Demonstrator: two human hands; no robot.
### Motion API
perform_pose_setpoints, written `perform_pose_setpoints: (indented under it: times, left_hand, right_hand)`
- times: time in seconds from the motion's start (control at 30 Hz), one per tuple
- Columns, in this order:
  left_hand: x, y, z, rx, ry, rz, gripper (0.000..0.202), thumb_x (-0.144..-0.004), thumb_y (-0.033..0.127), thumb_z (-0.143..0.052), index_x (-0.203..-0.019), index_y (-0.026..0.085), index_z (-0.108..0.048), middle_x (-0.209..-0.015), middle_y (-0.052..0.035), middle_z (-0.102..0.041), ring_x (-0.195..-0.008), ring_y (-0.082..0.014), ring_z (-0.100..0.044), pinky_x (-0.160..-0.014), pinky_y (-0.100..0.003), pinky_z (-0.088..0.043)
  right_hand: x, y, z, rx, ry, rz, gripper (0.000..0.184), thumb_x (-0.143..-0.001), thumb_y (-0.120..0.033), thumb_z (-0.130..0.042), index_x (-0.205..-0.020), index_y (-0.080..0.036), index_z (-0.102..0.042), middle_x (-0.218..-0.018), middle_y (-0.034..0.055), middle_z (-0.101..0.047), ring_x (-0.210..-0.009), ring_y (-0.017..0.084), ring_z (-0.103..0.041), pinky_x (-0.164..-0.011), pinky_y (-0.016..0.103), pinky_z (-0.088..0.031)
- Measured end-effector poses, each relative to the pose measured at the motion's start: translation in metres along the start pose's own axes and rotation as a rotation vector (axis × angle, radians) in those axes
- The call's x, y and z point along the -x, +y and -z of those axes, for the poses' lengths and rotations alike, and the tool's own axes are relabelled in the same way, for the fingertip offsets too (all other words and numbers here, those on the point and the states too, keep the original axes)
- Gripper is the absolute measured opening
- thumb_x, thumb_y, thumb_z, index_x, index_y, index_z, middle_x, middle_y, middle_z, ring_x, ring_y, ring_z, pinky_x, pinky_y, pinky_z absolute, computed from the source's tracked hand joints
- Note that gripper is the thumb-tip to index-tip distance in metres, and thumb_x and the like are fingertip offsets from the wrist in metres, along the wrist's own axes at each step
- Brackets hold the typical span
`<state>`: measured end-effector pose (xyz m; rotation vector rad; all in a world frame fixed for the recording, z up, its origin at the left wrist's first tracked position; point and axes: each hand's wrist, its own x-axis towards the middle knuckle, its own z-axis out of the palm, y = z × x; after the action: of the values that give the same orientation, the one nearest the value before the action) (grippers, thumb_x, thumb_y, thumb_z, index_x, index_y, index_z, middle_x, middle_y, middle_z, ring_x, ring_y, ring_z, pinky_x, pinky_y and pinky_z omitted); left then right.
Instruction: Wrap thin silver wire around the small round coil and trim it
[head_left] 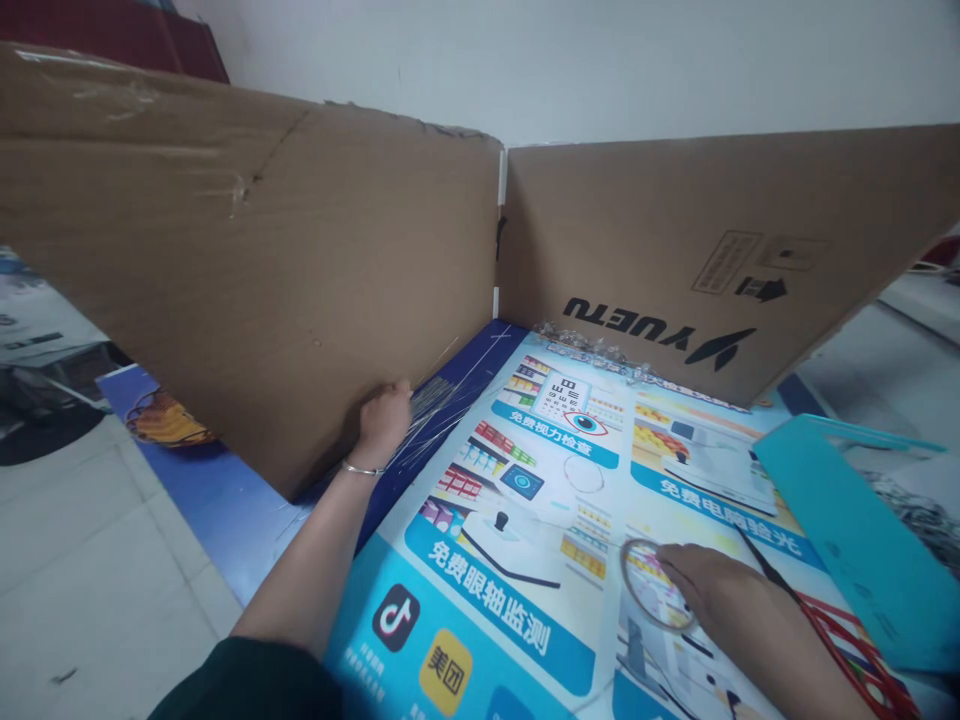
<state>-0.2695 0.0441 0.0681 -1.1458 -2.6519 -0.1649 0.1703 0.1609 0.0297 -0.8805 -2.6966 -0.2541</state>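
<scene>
My left hand [384,425] is closed low against the left cardboard panel, fingers curled at a bundle of thin pale strands [442,400]; its fingertips are partly hidden. The strands lie along the dark blue edge of a printed poster sheet [420,545]. At the lower right, my right hand [694,580] pinches a grey ring of what looks like coiled wire [628,575], held over the poster. A smaller, thinner loop [583,475] rests on the print. Beside my right wrist lie red-handled scissors [844,640], with dark blades pointing away.
Two tall cardboard panels, one on the left [300,260] and one on the right [660,230], meet in a corner. Clear crumpled pieces [585,343] line the right panel's foot. A teal open box [862,540] stands right, near tangled grey wire [919,515]. Tiled floor [97,570] shows left.
</scene>
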Motion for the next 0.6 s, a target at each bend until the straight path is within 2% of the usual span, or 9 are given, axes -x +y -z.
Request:
perform_pose_setpoints:
  times: [0.1,0.17,0.23,0.3,0.33,0.4,0.47,0.6]
  left_hand:
    - [0.012,0.001,0.032,0.036,0.1,0.004,0.035,-0.098,0.032,-0.025,-0.115,0.018,-0.052,-0.103,-0.0111,-0.067,-0.09,-0.0252,-0.066,-0.073,-0.033,-0.048]
    - [0.021,-0.001,0.052,0.197,0.3,-0.014,0.03,-0.097,0.03,-0.034,-0.116,0.019,-0.054,-0.108,-0.0103,-0.067,-0.096,-0.0235,-0.064,-0.079,-0.031,-0.047]
    - [0.031,-0.001,0.068,0.378,0.473,-0.066,0.025,-0.095,0.028,-0.04,-0.109,0.018,-0.059,-0.108,-0.009,-0.068,-0.1,-0.0214,-0.062,-0.086,-0.03,-0.046]
    - [0.041,0.003,0.081,0.617,0.587,-0.123,0.02,-0.092,0.028,-0.047,-0.101,0.018,-0.062,-0.101,-0.0061,-0.069,-0.093,-0.0178,-0.063,-0.085,-0.028,-0.047]
    - [0.046,0.007,0.086,0.754,0.599,-0.139,0.018,-0.09,0.028,-0.05,-0.099,0.019,-0.063,-0.096,-0.0044,-0.069,-0.086,-0.0155,-0.064,-0.08,-0.026,-0.048]
    - [0.055,0.019,0.093,1.017,0.526,-0.166,0.016,-0.088,0.029,-0.055,-0.098,0.019,-0.063,-0.084,-0.0016,-0.068,-0.072,-0.0118,-0.062,-0.068,-0.022,-0.049]
    - [0.064,0.037,0.096,1.217,0.369,-0.2,0.016,-0.088,0.03,-0.056,-0.096,0.019,-0.062,-0.077,-0.0002,-0.066,-0.065,-0.0098,-0.059,-0.061,-0.02,-0.047]
    - [0.083,0.077,0.091,1.37,0.1,-0.294,0.013,-0.086,0.03,-0.058,-0.091,0.018,-0.062,-0.074,0.0009,-0.065,-0.063,-0.0089,-0.056,-0.06,-0.02,-0.046]
  right_hand:
    - [0.0,0.001,0.002,-0.01,-0.071,0.036,0.027,-0.084,-0.022,-0.043,-0.086,-0.025,-0.07,-0.083,0.0056,-0.072,-0.068,0.019,-0.067,-0.059,0.026,-0.05]
    - [-0.001,0.001,0.004,-0.018,-0.083,0.016,0.029,-0.086,-0.023,-0.041,-0.084,-0.025,-0.07,-0.086,0.0062,-0.072,-0.069,0.02,-0.067,-0.06,0.028,-0.051]
    - [-0.004,0.0,0.007,-0.069,-0.077,-0.01,0.031,-0.088,-0.026,-0.04,-0.082,-0.024,-0.07,-0.087,0.0064,-0.072,-0.072,0.021,-0.067,-0.061,0.029,-0.052]
    - [-0.008,-0.003,0.011,-0.162,-0.035,-0.045,0.032,-0.09,-0.031,-0.04,-0.081,-0.024,-0.07,-0.088,0.0068,-0.071,-0.079,0.021,-0.067,-0.065,0.03,-0.053]
    - [-0.01,-0.005,0.013,-0.218,-0.003,-0.068,0.033,-0.09,-0.034,-0.041,-0.08,-0.024,-0.07,-0.088,0.0071,-0.07,-0.081,0.022,-0.066,-0.069,0.031,-0.053]
    - [-0.014,-0.014,0.018,-0.348,0.051,-0.129,0.031,-0.088,-0.038,-0.044,-0.079,-0.024,-0.07,-0.085,0.0071,-0.069,-0.084,0.023,-0.064,-0.073,0.033,-0.052]
    - [-0.016,-0.027,0.024,-0.53,0.041,-0.213,0.027,-0.087,-0.038,-0.047,-0.081,-0.024,-0.069,-0.085,0.0057,-0.068,-0.083,0.021,-0.064,-0.073,0.031,-0.051]
    - [-0.021,-0.061,0.033,-0.877,0.001,-0.402,0.019,-0.081,-0.036,-0.055,-0.08,-0.021,-0.066,-0.083,0.0034,-0.069,-0.077,0.018,-0.064,-0.069,0.027,-0.05]
